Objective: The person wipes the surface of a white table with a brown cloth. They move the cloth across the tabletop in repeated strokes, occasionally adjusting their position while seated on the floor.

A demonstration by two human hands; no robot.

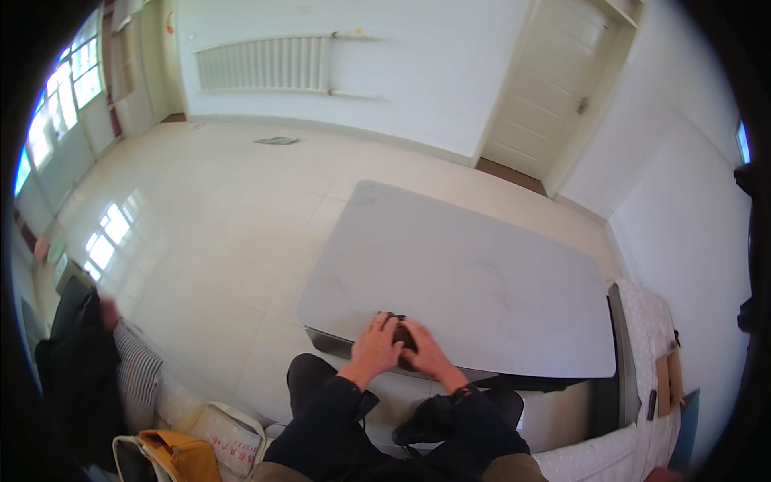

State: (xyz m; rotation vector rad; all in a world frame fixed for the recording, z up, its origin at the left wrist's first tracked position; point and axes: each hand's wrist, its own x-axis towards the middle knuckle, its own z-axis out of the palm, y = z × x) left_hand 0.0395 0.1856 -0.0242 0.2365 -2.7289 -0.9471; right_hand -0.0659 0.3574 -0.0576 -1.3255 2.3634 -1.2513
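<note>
Both my hands are cupped around a small dark brown object [405, 338] at the near edge of a low grey-topped table [458, 265]. My left hand [374, 348] wraps its left side, fingers curled over the top. My right hand [427, 352] covers its right side. The fingers hide most of the object, so its kind cannot be told.
A yellow and white bag [184, 455] lies at the lower left, near a dark garment [81, 355] and a striped cloth [138, 361]. Light padded seating [647, 325] with a cardboard piece [668, 384] borders the table's right. A flat grey-green item [277, 140] lies on the floor.
</note>
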